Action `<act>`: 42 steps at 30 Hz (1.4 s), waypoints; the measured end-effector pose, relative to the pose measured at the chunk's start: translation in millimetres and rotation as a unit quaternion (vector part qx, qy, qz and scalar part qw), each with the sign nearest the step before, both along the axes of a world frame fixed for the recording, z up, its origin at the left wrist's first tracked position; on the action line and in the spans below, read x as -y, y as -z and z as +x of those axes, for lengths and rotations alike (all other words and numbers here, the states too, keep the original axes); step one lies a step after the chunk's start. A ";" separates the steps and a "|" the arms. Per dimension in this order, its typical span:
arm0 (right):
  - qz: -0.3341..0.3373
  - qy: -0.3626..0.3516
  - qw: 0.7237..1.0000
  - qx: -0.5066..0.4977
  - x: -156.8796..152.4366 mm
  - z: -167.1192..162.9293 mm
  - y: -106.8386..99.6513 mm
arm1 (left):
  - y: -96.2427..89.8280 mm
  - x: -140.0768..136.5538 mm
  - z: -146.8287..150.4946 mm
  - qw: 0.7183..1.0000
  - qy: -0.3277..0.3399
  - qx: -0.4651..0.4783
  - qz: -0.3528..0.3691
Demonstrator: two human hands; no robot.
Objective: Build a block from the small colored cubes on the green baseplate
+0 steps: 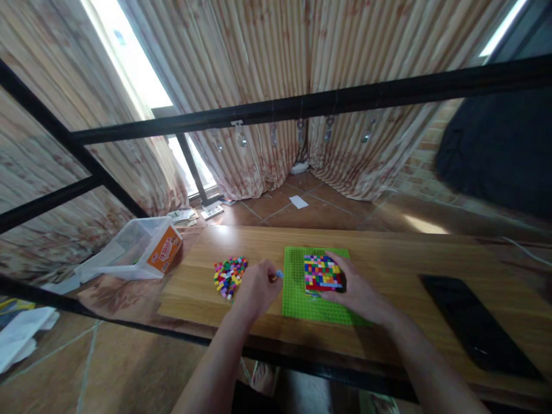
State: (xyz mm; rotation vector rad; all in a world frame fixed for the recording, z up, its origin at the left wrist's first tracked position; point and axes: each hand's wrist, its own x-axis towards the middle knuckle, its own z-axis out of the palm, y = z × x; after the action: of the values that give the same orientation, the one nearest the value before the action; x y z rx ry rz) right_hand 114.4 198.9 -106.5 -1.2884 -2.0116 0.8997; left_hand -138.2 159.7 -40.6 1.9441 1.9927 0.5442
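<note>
Between the thumb and fingers of my left hand [257, 288] is a small light-blue toy brick [279, 274], held just off the left edge of a green studded baseplate [296, 305]. A square block of many-coloured toy bricks [319, 270] stands on that plate. My right hand [360, 292] wraps round the block's right side, fingers at the far edge and thumb at the near edge. Left of my left hand lies a heap of loose coloured bricks [227, 276], partly hidden behind the hand.
The wooden table [388, 253] carries a black flat slab-like object [478, 325] at the right. A clear plastic bin [144, 244] with an orange label is beyond the left end. A black metal bar [276, 109] crosses in front of the curtains [259, 52].
</note>
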 end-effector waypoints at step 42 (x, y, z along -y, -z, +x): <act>0.212 0.010 0.977 0.035 13.1 -21.4 -1.0 | 29.7 -26.2 46.3 0.969 0.065 0.238 -0.010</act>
State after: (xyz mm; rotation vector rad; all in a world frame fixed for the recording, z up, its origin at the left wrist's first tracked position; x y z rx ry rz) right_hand 92.9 185.7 -105.5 -1.1055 -2.0936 0.3850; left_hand -91.9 185.9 -70.3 1.7115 1.5525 0.8575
